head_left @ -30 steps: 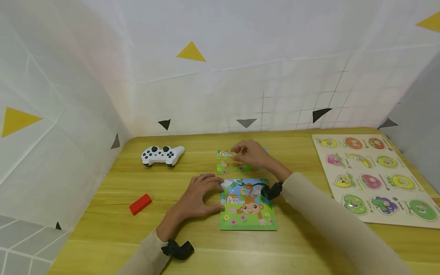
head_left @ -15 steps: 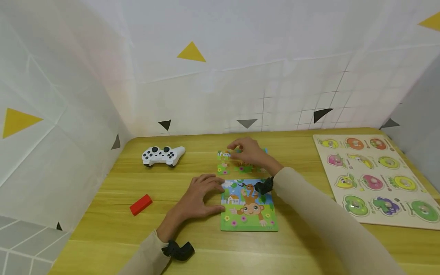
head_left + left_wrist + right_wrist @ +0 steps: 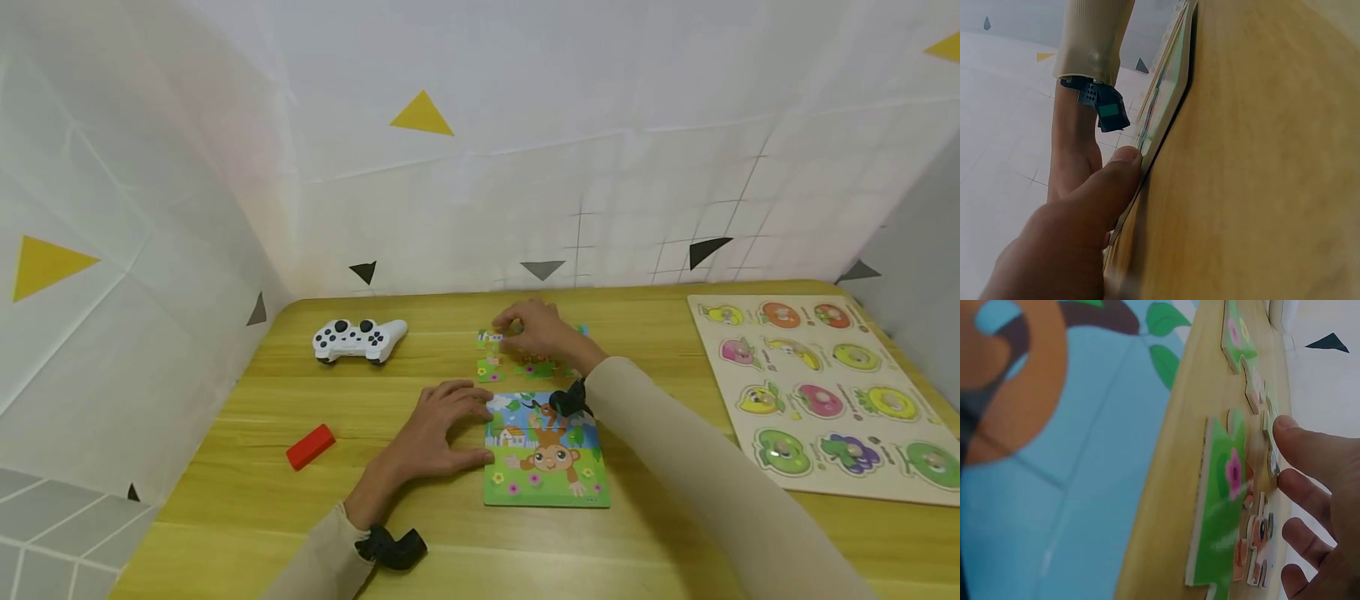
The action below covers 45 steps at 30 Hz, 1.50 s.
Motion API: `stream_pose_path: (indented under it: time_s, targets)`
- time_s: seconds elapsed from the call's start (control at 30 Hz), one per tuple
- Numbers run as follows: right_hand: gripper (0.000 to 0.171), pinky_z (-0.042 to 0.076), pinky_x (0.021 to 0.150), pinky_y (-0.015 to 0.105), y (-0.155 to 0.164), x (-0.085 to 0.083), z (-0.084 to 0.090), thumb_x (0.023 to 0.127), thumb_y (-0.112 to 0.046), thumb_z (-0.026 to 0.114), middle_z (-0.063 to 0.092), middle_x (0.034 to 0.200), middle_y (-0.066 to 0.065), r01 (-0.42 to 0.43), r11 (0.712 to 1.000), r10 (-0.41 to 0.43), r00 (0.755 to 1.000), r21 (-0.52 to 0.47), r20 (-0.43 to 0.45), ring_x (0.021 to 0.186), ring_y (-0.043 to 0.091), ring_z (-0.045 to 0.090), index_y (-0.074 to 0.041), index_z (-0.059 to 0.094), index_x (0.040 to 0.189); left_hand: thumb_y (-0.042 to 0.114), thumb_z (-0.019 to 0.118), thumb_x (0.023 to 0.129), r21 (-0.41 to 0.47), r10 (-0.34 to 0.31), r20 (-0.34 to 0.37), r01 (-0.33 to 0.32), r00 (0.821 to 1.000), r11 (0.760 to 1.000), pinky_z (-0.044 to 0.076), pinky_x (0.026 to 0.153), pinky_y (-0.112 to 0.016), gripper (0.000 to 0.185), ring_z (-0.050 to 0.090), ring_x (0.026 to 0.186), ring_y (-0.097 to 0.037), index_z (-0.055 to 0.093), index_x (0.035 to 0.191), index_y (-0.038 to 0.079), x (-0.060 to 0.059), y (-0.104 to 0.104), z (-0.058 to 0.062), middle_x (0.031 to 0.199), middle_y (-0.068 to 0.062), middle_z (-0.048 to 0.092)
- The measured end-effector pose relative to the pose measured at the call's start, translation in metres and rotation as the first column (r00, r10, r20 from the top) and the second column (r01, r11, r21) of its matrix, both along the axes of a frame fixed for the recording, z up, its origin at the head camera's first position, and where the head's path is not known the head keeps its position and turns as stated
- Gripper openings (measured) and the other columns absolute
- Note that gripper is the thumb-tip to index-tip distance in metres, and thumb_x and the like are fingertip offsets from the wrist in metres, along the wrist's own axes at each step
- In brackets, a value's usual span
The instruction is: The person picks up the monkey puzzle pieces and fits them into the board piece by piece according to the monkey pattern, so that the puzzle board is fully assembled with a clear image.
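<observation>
My left hand (image 3: 438, 429) rests beside a square monkey picture board (image 3: 546, 483), its fingertips and thumb at the left edge. In the left wrist view the thumb (image 3: 1119, 169) touches the board's side. Past the board's far edge, my right hand (image 3: 536, 329) bends its thumb and index finger over a small house-and-fence puzzle piece (image 3: 486, 337). Both tips straddle this piece (image 3: 1270, 440) in the right wrist view, and part of it is hidden. Nearer the board lie a flower piece (image 3: 491, 372), a green piece with a pink flower (image 3: 1219, 494) and a monkey-face piece (image 3: 1260, 540).
A white game controller (image 3: 360, 340) lies at the back left, with a red block (image 3: 311, 447) nearer me. On the right is a wooden fruit puzzle board (image 3: 806, 417). White patterned sheeting (image 3: 465, 200) rises behind the wooden table (image 3: 420, 571).
My right hand has shifted slightly left, from beside the house-and-fence puzzle piece to over its right end. The left hand stays at the board's edge.
</observation>
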State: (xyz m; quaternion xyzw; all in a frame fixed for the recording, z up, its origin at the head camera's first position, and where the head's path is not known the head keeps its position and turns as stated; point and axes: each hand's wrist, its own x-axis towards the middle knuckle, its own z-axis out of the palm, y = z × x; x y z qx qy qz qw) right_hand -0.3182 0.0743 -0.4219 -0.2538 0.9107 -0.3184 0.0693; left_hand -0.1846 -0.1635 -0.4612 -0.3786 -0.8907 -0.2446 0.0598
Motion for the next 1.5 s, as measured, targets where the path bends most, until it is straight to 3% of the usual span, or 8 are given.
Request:
stream_pose_path:
  time_s: [0.37,0.63,0.9,1.5]
  targets:
    - [0.045,0.02,0.108,0.055,-0.0046,-0.0028,-0.0042,0.083,-0.034,0.075,0.06,0.127,0.002,-0.017,0.999,0.018,1.0,0.049,-0.019,0.126,0.031,0.04,-0.018,0.065,0.124,0.062,0.065,0.081,-0.014,0.01,0.018,-0.01,1.0,1.0,0.029,0.103,-0.047,0.046,0.039,0.138,-0.021,0.062,0.116,0.033,0.0004,0.0004,-0.0007,0.142,0.011,0.05]
    - [0.041,0.023,0.104,0.051,-0.0073,-0.0031,-0.002,0.084,-0.036,0.074,0.059,0.125,0.001,-0.018,0.996,0.02,1.0,0.083,-0.021,0.122,0.03,0.04,-0.019,0.067,0.121,0.062,0.066,0.081,-0.011,0.008,0.015,-0.008,1.0,1.0,0.029,0.103,-0.048,0.045,0.039,0.138,-0.021,0.062,0.116,0.033,0.0005,0.0003,-0.0006,0.142,0.011,0.05]
    - [0.039,0.025,0.099,0.05,-0.0089,-0.005,-0.0016,0.084,-0.035,0.075,0.062,0.116,0.001,-0.013,0.997,0.015,0.999,0.071,-0.03,0.115,0.027,0.043,-0.018,0.066,0.118,0.061,0.066,0.081,-0.013,0.007,0.013,-0.006,1.0,1.0,0.029,0.103,-0.048,0.045,0.039,0.138,-0.022,0.061,0.116,0.033,0.0006,0.0003,0.0015,0.142,0.011,0.05]
    - [0.034,0.022,0.105,0.053,-0.0095,-0.0091,-0.0024,0.086,-0.028,0.073,0.064,0.102,0.004,0.0,1.0,0.0,1.0,0.028,-0.014,0.107,0.027,0.05,-0.022,0.059,0.116,0.063,0.065,0.081,-0.018,0.014,0.043,-0.013,0.999,1.0,0.028,0.105,-0.049,0.045,0.036,0.14,-0.02,0.061,0.116,0.035,-0.0006,-0.0005,0.0009,0.143,0.013,0.049]
